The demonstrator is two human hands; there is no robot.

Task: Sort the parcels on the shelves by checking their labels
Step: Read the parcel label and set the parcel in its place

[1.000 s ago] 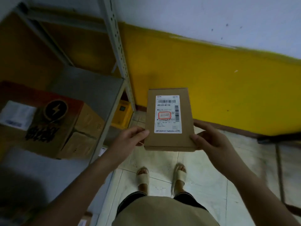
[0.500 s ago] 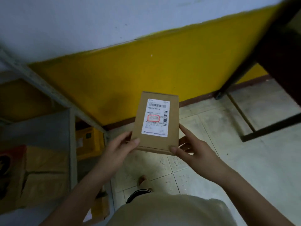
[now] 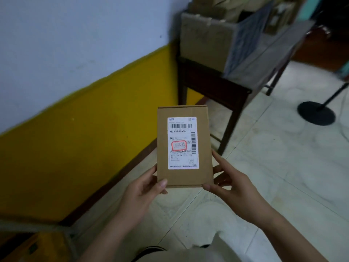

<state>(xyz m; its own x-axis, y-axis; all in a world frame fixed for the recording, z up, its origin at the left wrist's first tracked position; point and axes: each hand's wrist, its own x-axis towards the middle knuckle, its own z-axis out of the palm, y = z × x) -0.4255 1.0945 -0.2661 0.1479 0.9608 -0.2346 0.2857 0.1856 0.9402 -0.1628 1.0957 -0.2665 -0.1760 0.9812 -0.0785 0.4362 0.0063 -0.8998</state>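
While my left hand and right hand grip the cardboard parcel, I keep its shipping label level between them, readable.

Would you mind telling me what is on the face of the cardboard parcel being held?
A white shipping label with barcodes and a red-ringed mark lies on the parcel. Its contents and underside are hidden.

Brown labelled parcel — held upright

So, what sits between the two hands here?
The cardboard parcel: left hand and right hand hold its lower corners, label facing the camera. Head view.
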